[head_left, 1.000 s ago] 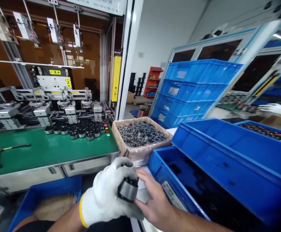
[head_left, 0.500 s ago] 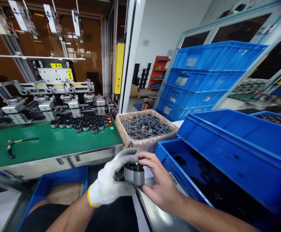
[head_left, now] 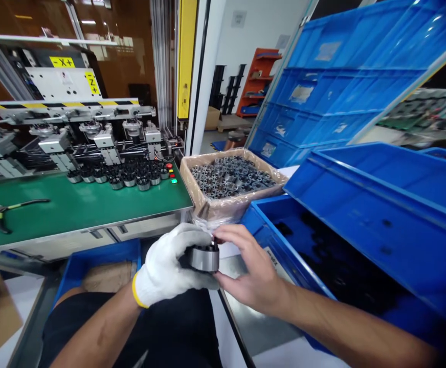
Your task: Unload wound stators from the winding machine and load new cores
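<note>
My left hand point(head_left: 173, 263), in a white glove with a yellow cuff, is closed round a metal stator core point(head_left: 204, 259) with black plastic parts standing up at its top. My bare right hand point(head_left: 248, 271) grips the same core from the right, its fingertips at the upper edge and the thumb low on the side. Both hands hold it over my lap, in front of the carton. The core's far side and part of its top are hidden by my fingers.
A plastic-lined carton point(head_left: 242, 199) of grey metal cores stands ahead. To the right is a blue crate point(head_left: 261, 220) of dark parts, another blue crate point(head_left: 364, 204) tilted above it. On the left, a green bench point(head_left: 81, 204) bears nippers point(head_left: 4, 214), several black-topped cores point(head_left: 129, 178) and a machine.
My view has tipped downward and shifted a little. Both hands still hold the stator core, which has turned slightly between them and sits a little farther left and higher in view.
</note>
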Tool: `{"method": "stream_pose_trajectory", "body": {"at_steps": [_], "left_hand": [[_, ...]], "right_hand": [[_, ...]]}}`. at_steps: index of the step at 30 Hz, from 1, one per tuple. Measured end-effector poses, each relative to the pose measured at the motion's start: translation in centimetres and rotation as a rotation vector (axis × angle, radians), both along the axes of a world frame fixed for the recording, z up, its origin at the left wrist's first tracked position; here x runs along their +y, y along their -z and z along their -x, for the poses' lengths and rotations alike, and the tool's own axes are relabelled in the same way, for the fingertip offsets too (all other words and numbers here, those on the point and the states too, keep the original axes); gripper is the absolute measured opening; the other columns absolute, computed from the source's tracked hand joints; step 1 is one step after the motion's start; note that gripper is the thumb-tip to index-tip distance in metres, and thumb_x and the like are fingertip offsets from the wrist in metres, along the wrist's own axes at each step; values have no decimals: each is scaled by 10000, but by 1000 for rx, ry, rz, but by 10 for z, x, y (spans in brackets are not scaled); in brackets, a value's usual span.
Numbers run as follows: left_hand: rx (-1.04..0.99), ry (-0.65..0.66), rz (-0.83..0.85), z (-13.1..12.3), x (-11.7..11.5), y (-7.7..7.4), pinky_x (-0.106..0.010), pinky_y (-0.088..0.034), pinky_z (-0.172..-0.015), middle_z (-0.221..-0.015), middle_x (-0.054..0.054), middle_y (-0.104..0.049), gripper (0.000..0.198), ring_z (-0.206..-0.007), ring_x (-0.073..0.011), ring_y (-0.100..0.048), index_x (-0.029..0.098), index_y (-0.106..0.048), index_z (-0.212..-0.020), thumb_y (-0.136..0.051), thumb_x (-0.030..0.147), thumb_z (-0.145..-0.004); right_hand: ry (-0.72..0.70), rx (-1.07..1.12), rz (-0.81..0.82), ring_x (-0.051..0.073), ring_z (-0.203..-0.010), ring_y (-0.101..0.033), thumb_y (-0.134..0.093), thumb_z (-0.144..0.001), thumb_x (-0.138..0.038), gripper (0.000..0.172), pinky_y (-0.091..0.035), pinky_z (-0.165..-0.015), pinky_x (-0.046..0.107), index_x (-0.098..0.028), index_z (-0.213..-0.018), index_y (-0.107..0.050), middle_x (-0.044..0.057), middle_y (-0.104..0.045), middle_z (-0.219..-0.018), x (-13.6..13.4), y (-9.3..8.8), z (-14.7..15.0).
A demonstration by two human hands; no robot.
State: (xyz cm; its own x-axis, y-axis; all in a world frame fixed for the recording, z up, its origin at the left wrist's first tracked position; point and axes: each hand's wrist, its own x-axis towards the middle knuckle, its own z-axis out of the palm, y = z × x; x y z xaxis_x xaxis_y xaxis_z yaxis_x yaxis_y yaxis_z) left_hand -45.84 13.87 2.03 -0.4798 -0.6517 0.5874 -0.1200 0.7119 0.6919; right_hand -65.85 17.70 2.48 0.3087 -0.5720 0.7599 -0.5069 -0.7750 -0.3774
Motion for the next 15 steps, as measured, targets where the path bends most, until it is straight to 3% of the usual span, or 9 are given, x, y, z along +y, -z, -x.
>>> {"method": "stream_pose_trajectory", "body": {"at_steps": [8, 11, 13, 15], "left_hand": [[-117, -10, 153, 2, -2, 8, -282, -520, -815, -1137, -36, -637, 600, -987, -190, -654, 268, -549, -1238, -834, 426, -734], [-97, -35, 127, -2, -1, 8, -273, -529, -809, -1106, -19, -646, 567, -966, -179, -656, 285, -559, -1226, -814, 459, -751], [-100, -136, 114, -13, -10, 6, -267, -514, -912, -1173, -14, -632, 530, -1057, -170, -636, 288, -563, -1218, -808, 419, -766], [-214, -417, 48, -35, -32, 3, -260, -450, -1043, -1302, -25, -576, 481, -1207, -163, -569, 275, -552, -1214, -776, 354, -796]], "right_hand": [[-9, 11, -28, 191, -1030, -642, -594, -778, -36, 401, -574, -869, 291, -148, -1162, -567, 126, -639, -1093, -3, 1, 1], [23, 84, -30, 190, -1087, -636, -595, -838, -85, 350, -561, -933, 288, -139, -1182, -566, 135, -642, -1131, -3, 3, 1], [98, 188, -5, 201, -1182, -603, -608, -894, -170, 392, -524, -1023, 302, -114, -1275, -536, 157, -625, -1216, -4, 5, 2], [184, 273, 45, 207, -1254, -564, -602, -931, -256, 477, -484, -1082, 309, -85, -1362, -488, 172, -596, -1292, -8, 10, 5]]}}
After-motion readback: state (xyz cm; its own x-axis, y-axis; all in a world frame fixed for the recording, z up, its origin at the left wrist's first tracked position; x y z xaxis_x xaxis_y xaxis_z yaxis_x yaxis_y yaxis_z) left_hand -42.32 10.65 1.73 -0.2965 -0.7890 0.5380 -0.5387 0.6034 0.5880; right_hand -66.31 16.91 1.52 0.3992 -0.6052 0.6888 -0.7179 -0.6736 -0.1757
